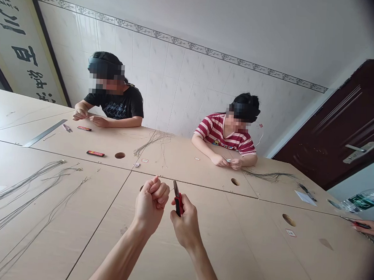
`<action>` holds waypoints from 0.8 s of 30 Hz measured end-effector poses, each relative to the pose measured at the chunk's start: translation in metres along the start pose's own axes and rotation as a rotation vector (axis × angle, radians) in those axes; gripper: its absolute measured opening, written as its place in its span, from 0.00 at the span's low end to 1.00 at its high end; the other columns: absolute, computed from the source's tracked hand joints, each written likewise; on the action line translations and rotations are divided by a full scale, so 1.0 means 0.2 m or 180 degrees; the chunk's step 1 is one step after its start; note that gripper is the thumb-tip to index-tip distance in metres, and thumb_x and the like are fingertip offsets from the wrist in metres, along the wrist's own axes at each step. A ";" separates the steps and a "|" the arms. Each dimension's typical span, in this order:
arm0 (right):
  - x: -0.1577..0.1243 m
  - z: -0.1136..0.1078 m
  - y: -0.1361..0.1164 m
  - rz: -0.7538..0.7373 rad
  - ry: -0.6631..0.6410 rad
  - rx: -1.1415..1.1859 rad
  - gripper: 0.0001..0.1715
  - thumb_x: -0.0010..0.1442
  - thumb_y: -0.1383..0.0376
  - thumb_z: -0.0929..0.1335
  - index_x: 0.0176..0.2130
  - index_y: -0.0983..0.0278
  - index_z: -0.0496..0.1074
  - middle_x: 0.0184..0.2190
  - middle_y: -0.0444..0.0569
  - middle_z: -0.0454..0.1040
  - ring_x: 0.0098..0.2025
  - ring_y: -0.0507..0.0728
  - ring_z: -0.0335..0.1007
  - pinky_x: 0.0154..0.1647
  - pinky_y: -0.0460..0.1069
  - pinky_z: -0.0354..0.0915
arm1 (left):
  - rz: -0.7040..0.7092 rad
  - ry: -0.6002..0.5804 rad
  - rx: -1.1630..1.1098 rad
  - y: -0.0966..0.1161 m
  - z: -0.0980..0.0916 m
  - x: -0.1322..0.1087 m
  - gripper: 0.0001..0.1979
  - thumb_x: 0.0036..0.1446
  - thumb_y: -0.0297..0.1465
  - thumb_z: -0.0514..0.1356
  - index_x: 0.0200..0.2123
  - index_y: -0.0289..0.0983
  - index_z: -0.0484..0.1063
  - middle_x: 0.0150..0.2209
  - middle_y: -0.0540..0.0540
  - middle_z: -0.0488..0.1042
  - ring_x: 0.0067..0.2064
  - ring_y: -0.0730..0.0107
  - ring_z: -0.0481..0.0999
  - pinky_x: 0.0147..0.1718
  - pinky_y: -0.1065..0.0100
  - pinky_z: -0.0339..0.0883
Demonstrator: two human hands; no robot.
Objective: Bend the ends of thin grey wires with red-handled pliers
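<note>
Pliers [179, 205] up in the air now, tip pointing to the far edge of the surface [236, 261], and the right hand [186, 222] has them by the red-and-black handles, its grip wrapped snugly around. Compact tool, this: probably light for its size, with the weight sitting towards the metal head. The handles look coated, so I'd expect little slipping; the metal itself should be stiff and hard to harm. Best hold? Right there on the handles, well back from the narrow tip. Whether the jaws are parted, I can't tell from here.

Over to the left hand [153, 203], just beside the tip, its grip curled tight, thumb against fingers; whether anything fine is pinched inside, no telling. Towards the left side of the surface lie thin cords [46, 168], surely feather-light, limp and quick to tangle, best picked up by their small ends.
</note>
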State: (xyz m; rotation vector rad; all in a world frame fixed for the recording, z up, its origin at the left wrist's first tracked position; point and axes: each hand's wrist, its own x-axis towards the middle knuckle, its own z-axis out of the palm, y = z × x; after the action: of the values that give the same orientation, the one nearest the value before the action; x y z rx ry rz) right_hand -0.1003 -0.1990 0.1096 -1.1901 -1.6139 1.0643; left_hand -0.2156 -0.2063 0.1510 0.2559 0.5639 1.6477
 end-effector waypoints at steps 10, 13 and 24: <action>0.02 0.00 0.03 0.0016 -0.0006 -0.0015 0.08 0.45 0.69 0.62 0.30 0.61 0.63 0.22 0.38 0.61 0.21 0.50 0.52 0.21 0.45 0.51 | -0.0104 0.0114 0.0031 0.01 -0.01 0.03 0.21 0.61 0.27 0.52 0.18 0.39 0.46 0.18 0.57 0.41 0.17 0.78 0.48 0.13 0.74 0.45; 0.03 0.00 0.06 0.0024 0.0008 -0.0030 0.08 0.45 0.69 0.62 0.31 0.61 0.63 0.22 0.39 0.62 0.22 0.50 0.53 0.21 0.45 0.51 | -0.0175 0.0133 0.0036 0.01 -0.01 0.05 0.21 0.60 0.27 0.52 0.18 0.40 0.45 0.17 0.57 0.41 0.16 0.78 0.48 0.13 0.74 0.44; 0.04 0.02 0.07 0.0011 -0.0034 -0.0056 0.08 0.45 0.69 0.62 0.30 0.61 0.63 0.23 0.39 0.63 0.23 0.50 0.54 0.22 0.45 0.52 | -0.0283 0.0164 -0.0091 0.02 -0.04 0.05 0.21 0.61 0.25 0.50 0.17 0.39 0.47 0.16 0.57 0.42 0.15 0.79 0.48 0.12 0.74 0.43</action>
State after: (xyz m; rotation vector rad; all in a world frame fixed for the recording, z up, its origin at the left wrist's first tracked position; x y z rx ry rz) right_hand -0.1015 -0.1894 0.0960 -1.2009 -1.6330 1.0623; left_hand -0.2238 -0.1980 0.1446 0.1655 0.5822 1.5788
